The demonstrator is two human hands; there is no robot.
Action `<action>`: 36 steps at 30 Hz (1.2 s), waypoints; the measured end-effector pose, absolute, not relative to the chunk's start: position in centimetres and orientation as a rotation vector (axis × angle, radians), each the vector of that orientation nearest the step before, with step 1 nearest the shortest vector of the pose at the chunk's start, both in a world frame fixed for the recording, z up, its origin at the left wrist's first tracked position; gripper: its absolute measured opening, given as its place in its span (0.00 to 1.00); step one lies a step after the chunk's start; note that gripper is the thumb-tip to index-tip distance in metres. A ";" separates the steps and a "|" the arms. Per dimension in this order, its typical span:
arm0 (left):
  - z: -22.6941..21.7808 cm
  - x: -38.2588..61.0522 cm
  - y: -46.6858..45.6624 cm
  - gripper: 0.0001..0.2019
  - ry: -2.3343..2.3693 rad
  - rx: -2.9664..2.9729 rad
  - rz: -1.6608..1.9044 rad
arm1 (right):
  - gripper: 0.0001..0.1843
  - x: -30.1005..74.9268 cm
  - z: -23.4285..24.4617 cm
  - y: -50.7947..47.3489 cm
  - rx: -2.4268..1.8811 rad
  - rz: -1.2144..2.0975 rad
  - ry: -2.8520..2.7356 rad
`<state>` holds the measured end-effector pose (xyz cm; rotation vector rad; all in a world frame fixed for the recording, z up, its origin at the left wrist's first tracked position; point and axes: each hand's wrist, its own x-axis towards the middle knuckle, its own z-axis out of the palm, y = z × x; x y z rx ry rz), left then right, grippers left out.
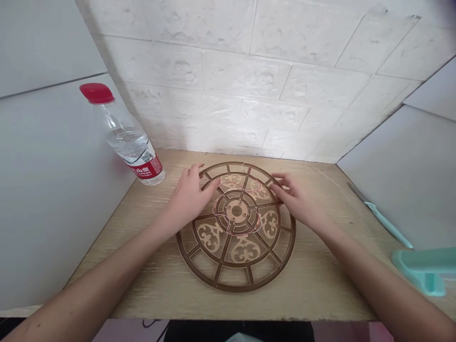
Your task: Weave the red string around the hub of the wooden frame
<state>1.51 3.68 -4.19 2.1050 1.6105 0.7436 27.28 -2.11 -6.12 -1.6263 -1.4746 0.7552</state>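
2 bare hands down on 1 round brown openwork disc (235, 281), no gap between skin and wood. Lying flat in the middle of the pale wooden tabletop (320, 289), back from the front edge, with scrollwork panels ringed around a small round hub. Looped loosely about that hub and out toward the far rim: 1 thin pinkish thread (217, 212), slack, curling across the spokes.

Over to the left hand (190, 190): spread wide and flat, palm down on the disc's upper left part, fingertips reaching onto the spokes, gripping nothing.

Now the right hand (298, 202): resting on the upper right part, fingers drawn closer together and pointing in toward the thread's far loop. Touching the disc for sure; pinching the thread or not, impossible to tell from this angle. Bare forearms coming in from the 2 near corners.

Off to the left, close to the grey side panel (42, 190), 1 clear water bottle (133, 142), red cap (96, 92) on, red label low down, partly full, standing apart from the disc. Away on the right, 1 knife (384, 221) with a mint-green handle, flat on the wood by the other grey panel. Nearer the front edge, 1 mint-green plastic piece (423, 270), cut off by the frame. Behind it all, a white brick-pattern wall (249, 71).
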 end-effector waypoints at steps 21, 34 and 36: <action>-3.4 2.0 2.0 0.10 1.036 2.581 0.722 | 0.19 26.6 -4.8 -2.4 -1.596 0.728 -1.297; -2.3 3.0 1.4 0.09 0.589 1.003 0.610 | 0.20 25.6 -5.6 -2.9 -1.640 0.523 -1.485; -1.9 2.6 1.6 0.11 0.535 0.870 0.581 | 0.20 25.5 -5.7 -2.9 -1.643 0.545 -1.486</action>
